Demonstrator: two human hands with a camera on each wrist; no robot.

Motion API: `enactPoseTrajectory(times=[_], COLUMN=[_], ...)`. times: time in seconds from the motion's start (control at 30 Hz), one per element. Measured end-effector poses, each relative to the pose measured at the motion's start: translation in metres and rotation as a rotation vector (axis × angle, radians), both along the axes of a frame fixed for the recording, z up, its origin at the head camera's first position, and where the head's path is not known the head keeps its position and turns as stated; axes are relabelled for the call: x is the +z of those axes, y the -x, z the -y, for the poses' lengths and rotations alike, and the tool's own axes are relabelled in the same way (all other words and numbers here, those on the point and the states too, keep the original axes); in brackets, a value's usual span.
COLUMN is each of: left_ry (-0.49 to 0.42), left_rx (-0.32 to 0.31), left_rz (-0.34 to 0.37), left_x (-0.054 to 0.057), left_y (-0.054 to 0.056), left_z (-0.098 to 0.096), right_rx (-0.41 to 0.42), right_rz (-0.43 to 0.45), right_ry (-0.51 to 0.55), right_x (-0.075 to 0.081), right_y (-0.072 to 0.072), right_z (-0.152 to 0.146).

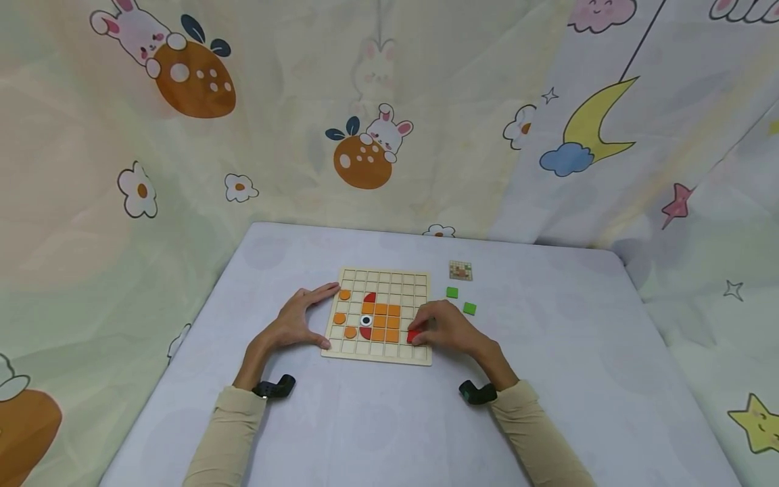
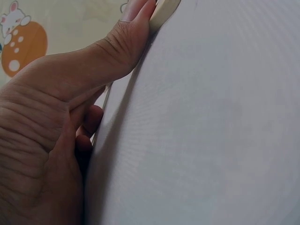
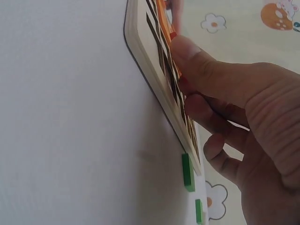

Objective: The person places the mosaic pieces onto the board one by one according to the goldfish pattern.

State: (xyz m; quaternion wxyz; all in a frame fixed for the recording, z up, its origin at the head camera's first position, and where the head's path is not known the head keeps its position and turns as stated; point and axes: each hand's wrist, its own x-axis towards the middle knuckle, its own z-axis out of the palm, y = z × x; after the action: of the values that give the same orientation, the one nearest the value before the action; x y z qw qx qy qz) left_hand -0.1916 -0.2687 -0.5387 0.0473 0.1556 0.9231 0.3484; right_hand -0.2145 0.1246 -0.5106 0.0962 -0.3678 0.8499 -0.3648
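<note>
A square wooden grid board [image 1: 377, 358] lies on the table. My left hand [image 1: 295, 321] spans its left side, thumb on the lower left corner and straight fingers at the edge higher up. Over the board's lower right part, my right hand [image 1: 447, 328] pinches a red piece [image 1: 412, 335] between thumb and fingers; those fingers partly cover it. On the grid sit a block of orange squares [image 1: 394, 310], an eye tile [image 1: 366, 320], red quarter-round pieces [image 1: 370, 297] above and below the eye, and orange discs [image 1: 339, 318] to the left.
Right of the board lie two green squares [image 1: 452, 292], which the right wrist view shows as small green blocks [image 3: 188, 172]. A small picture card [image 1: 460, 270] rests behind them. The white-covered table [image 1: 365, 433] meets a patterned cloth backdrop [image 1: 292, 149] at its far edge.
</note>
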Motion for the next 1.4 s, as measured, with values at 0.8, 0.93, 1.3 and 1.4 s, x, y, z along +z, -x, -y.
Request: enactPoseTrajectory(times=[0.8,0.93,1.3,1.4], left_ry=[0.007,0.012,0.005,0.003], left_rx=[0.005,0.005,-0.003,-0.004], left_rz=[-0.004,-0.015,-0.014,-0.017], left_x=[0.001,0.002,0.0,0.0], left_y=[0.002,0.003,0.0,-0.001], left_z=[-0.001,0.0,0.002,0.001], right_rx=[-0.025,-0.029,-0.049,-0.081], right_rz=[-0.085,-0.095,-0.111,-0.128], right_ry=[-0.056,-0.07,-0.117,-0.082], right_x=[0.001,0.003,0.01,0.012], right_y=[-0.006,-0.007,-0.013,-0.012], right_z=[0.01,0.015,0.02,0.014])
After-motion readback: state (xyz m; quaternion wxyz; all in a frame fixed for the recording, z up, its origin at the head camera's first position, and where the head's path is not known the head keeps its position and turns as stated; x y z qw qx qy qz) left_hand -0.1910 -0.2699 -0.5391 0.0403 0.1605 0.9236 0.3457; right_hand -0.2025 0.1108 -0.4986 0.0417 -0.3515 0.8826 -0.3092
